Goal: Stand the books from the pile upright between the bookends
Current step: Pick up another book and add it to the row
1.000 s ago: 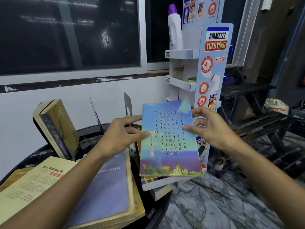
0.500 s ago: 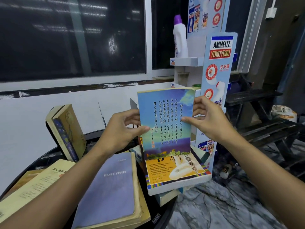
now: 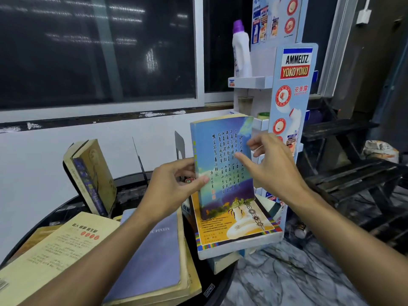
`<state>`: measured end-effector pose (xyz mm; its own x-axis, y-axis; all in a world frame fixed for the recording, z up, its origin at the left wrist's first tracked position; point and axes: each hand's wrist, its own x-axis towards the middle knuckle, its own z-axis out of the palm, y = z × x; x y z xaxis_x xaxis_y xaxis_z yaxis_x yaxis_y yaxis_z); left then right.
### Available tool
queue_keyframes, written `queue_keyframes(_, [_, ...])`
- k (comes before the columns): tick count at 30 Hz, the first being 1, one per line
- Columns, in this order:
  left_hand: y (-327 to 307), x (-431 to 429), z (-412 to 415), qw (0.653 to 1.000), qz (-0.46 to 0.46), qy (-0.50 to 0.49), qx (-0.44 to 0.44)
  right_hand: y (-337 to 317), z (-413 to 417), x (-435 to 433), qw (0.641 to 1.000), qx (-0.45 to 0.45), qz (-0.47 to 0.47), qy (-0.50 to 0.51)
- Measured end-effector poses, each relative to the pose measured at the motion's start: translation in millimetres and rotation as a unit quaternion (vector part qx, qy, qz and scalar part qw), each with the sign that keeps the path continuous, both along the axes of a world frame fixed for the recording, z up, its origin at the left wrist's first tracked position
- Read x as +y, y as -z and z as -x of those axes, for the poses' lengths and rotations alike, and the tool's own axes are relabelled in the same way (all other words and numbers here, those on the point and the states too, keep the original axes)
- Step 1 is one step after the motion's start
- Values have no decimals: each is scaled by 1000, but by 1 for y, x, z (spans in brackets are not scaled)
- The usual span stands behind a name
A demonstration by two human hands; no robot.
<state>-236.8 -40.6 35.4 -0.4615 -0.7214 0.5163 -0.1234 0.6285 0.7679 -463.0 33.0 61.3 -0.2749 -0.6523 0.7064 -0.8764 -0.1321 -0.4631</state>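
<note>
I hold a blue book (image 3: 223, 164) with calligraphy on its cover upright above the pile. My left hand (image 3: 174, 191) pinches its left edge near the spine. My right hand (image 3: 273, 171) holds its right edge, thumb on the cover. Under it lies a yellow-orange book (image 3: 236, 230) on top of the pile. Behind my left hand stands a thin black bookend (image 3: 180, 146), and another black bookend (image 3: 139, 157) stands further left. A tan book (image 3: 95, 175) leans upright at the far left.
A purple book (image 3: 154, 255) and a cream book (image 3: 50, 250) lie flat at the front of the round black table (image 3: 128, 182). A display rack (image 3: 293, 102) with a white bottle (image 3: 241, 51) stands right of the table. A dark bench (image 3: 353, 173) is further right.
The blue book went from lying tilted over the pile to standing upright and higher, uncovering the yellow-orange book. Both hands rose with it and my right fingers loosened.
</note>
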Motion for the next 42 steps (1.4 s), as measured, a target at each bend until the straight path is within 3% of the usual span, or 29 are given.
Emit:
queue_keyframes(5, [2, 20, 16, 997, 71, -35, 9, -13, -28, 21, 999, 40, -3, -33])
queue_keyframes(10, [6, 41, 34, 993, 113, -23, 7, -31, -41, 34, 998, 56, -8, -4])
queue_keyframes(18, [14, 57, 50, 995, 93, 20, 20, -50, -40, 55, 996, 73, -15, 49])
queue_keyframes(29, [15, 52, 41, 996, 76, 27, 27, -53, -46, 58, 997, 66, 8, 50])
queue_keyframes(37, [12, 12, -29, 991, 105, -78, -13, -62, -81, 37, 998, 61, 16, 13])
queue_keyframes(42, [6, -30, -89, 959, 167, -215, -83, -66, -113, 12, 997, 63, 29, -26])
